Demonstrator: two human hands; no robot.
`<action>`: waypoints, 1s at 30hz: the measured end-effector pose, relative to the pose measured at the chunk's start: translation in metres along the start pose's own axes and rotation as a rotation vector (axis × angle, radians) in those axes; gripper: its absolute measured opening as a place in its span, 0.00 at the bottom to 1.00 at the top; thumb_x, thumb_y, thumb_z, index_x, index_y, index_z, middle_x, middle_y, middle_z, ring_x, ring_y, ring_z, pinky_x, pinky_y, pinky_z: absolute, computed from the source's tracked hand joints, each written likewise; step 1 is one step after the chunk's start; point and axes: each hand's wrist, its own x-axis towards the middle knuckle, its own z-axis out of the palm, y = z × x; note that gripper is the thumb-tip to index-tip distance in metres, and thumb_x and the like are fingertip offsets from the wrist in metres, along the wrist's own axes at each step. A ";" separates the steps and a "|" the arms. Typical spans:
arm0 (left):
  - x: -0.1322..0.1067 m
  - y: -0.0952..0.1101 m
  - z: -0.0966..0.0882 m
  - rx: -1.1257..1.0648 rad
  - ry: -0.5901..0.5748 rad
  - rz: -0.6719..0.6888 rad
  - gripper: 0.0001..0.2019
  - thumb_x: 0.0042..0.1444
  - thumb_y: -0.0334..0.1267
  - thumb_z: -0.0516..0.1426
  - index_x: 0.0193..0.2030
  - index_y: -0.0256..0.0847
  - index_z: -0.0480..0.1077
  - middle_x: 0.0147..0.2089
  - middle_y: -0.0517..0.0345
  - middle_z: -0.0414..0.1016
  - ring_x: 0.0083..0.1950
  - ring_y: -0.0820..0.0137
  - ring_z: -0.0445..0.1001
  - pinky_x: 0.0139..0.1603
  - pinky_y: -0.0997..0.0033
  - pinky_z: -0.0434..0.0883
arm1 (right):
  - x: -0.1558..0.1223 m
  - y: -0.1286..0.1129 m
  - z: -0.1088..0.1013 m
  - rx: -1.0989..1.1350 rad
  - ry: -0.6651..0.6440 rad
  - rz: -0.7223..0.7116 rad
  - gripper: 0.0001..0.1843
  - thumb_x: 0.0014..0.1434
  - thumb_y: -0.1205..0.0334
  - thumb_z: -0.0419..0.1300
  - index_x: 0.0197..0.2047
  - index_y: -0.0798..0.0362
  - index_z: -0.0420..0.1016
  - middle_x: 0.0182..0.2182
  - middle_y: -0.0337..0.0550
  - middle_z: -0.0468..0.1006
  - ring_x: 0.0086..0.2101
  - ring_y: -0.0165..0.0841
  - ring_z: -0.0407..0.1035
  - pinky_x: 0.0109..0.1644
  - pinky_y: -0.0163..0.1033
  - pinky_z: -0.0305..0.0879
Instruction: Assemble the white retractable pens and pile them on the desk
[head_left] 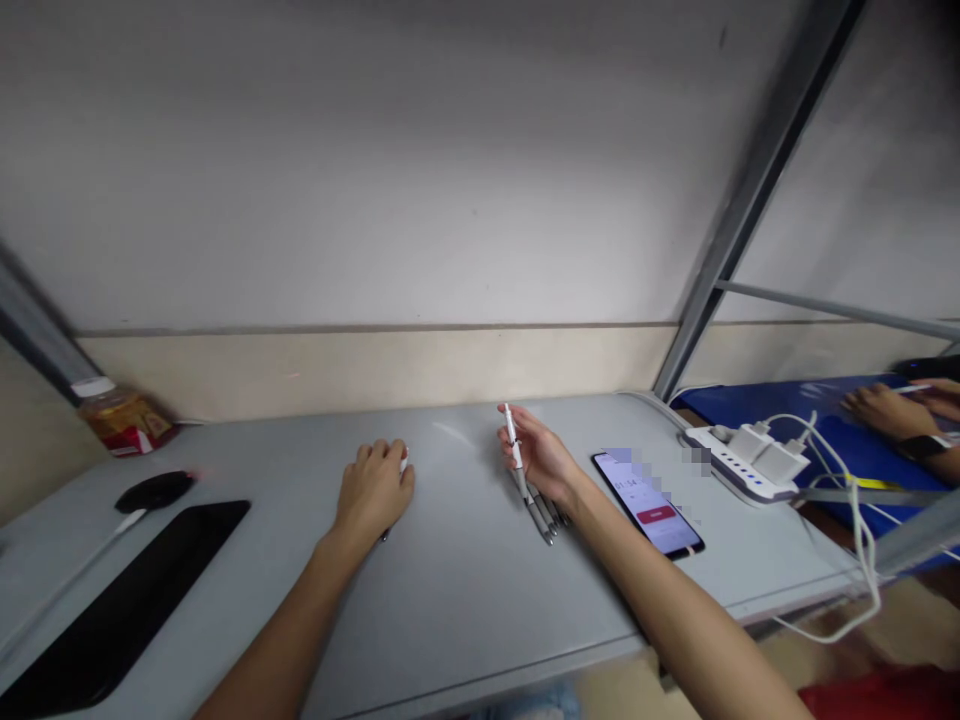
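Note:
My right hand is raised a little over the desk, its fingers closed around a white pen that points up. Just below it, several grey-and-white pens lie bunched on the desk, partly hidden by the hand and wrist. My left hand rests on the desk to the left, fingers curled down over another pen. Only that pen's white end and dark tip show; the hand covers the rest.
The grey desk also holds a lit phone, a white power strip with cables, a black flat device, a black round object and a bottle. At right, another person's hands are over a blue surface.

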 end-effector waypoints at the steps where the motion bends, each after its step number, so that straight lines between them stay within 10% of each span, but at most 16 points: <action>1: 0.000 0.000 0.000 0.002 0.001 0.002 0.11 0.60 0.38 0.47 0.44 0.38 0.67 0.44 0.46 0.71 0.48 0.54 0.66 0.40 0.60 0.65 | 0.001 0.000 0.000 -0.002 -0.004 0.009 0.16 0.56 0.58 0.61 0.47 0.48 0.68 0.27 0.36 0.69 0.22 0.25 0.61 0.23 0.29 0.59; 14: -0.001 0.004 -0.003 0.031 -0.047 -0.016 0.12 0.60 0.39 0.47 0.45 0.38 0.68 0.45 0.46 0.70 0.49 0.55 0.65 0.41 0.61 0.64 | 0.001 0.001 -0.012 -0.641 0.090 -0.046 0.18 0.50 0.59 0.63 0.46 0.52 0.75 0.27 0.36 0.70 0.28 0.28 0.64 0.32 0.33 0.60; 23: -0.002 0.003 -0.005 0.037 -0.050 -0.001 0.14 0.60 0.39 0.46 0.45 0.39 0.69 0.46 0.45 0.70 0.49 0.54 0.64 0.41 0.59 0.63 | 0.005 0.016 -0.016 -1.598 0.228 -0.292 0.14 0.50 0.55 0.67 0.39 0.51 0.78 0.37 0.45 0.73 0.43 0.39 0.60 0.45 0.43 0.52; 30: -0.002 0.005 -0.005 0.061 -0.065 -0.019 0.15 0.59 0.39 0.46 0.48 0.38 0.69 0.47 0.43 0.69 0.51 0.52 0.63 0.42 0.57 0.63 | 0.002 0.024 -0.018 -1.769 0.213 -0.233 0.24 0.44 0.49 0.71 0.44 0.46 0.76 0.46 0.46 0.65 0.47 0.42 0.55 0.48 0.45 0.48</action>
